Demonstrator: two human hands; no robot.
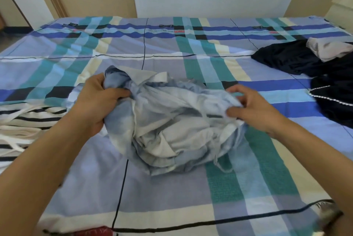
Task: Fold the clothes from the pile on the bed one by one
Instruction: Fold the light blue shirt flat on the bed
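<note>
Red patch [93, 231] at the near edge, cut off by the frame; cannot identify it. Near right corner: dark blurred shape [329, 215], also unreadable.

Head view only. Both forearms reach in from the near side, partly covering the plaid bed sheet [172, 44].

Left edge: black-and-white striped fabric [23, 121], running out of frame, with one corner under the left forearm. Far right: heap of dark clothes [298, 60], cut by the frame, with a pale pinkish garment [330, 48] on top and a white-dotted trim [324, 100] on its near part.

Light blue garment [172, 125] sits mid-bed between the hands, crumpled, with blue and white patches and a white band at the far side. Its type is unclear.

Left hand [99, 102]: fingers curled tight round a bunched far-left fold. Right hand [254, 109]: thumb and bent fingers pinch the right edge.
</note>
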